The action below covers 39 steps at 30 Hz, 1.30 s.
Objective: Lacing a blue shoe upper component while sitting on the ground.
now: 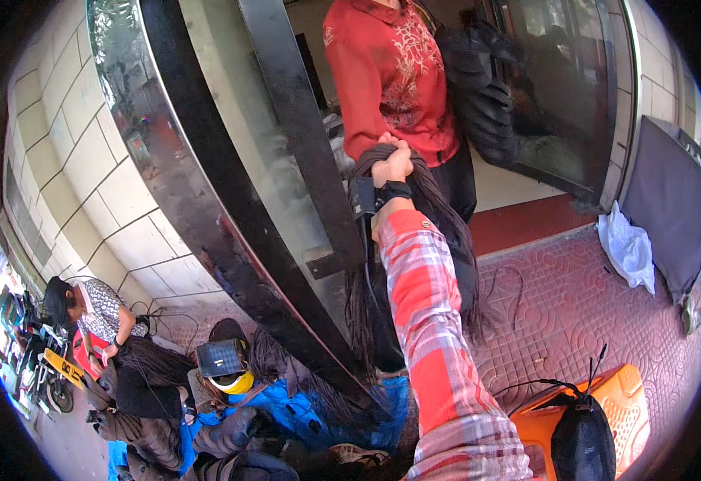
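"Right hand [393, 166] in the head view: spread or gripping?"

"Gripping. Its fingers are wrapped around a bundle of long dark strands [430, 183], at the end of a red-and-white plaid sleeve [430, 321]. A black band [394, 192] circles the wrist, and a small dark box [362, 198] sits beside it."

"Where exactly is the bundle?"

"Upper middle, just in front of a person in a red patterned shirt [390, 72]. Strands hang on both sides of the forearm."

"What else is around?"

"Lower right, a black bag [583, 437] lies against an orange plastic object [628, 409]. Farther off, a white plastic bag [627, 247] sits beside a dark grey panel [664, 200]. Lower left, rolled dark bundles [130, 429] lie on and near a blue sheet [290, 409], and a person in a patterned top [108, 309] bends over more dark strands."
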Each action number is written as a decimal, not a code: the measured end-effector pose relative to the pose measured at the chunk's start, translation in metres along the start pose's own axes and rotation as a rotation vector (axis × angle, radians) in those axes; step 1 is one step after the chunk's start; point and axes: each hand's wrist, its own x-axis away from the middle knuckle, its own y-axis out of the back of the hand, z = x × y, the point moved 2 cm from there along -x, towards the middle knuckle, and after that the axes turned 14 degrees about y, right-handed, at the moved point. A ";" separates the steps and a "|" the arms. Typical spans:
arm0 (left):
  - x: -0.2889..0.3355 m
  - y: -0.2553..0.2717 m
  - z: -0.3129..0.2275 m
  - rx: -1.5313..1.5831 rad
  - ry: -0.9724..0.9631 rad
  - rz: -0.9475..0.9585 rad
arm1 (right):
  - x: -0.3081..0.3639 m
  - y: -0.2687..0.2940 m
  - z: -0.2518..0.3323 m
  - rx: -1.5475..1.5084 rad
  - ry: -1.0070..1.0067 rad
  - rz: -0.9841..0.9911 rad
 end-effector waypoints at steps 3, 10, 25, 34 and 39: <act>-0.001 -0.003 0.002 0.017 -0.068 -0.109 | 0.019 -0.010 -0.008 0.020 -0.066 0.118; -0.006 -0.039 0.000 -0.011 -0.071 -0.065 | 0.071 -0.047 0.008 0.019 -0.634 0.340; 0.024 -0.027 0.010 -0.069 -0.056 0.009 | 0.155 -0.053 0.085 1.162 -0.277 1.024; 0.033 -0.020 0.023 -0.183 -0.083 -0.003 | 0.167 -0.040 0.163 1.633 0.147 1.539; 0.065 -0.012 0.075 -0.436 -0.116 -0.235 | 0.240 -0.055 0.190 1.847 1.303 1.643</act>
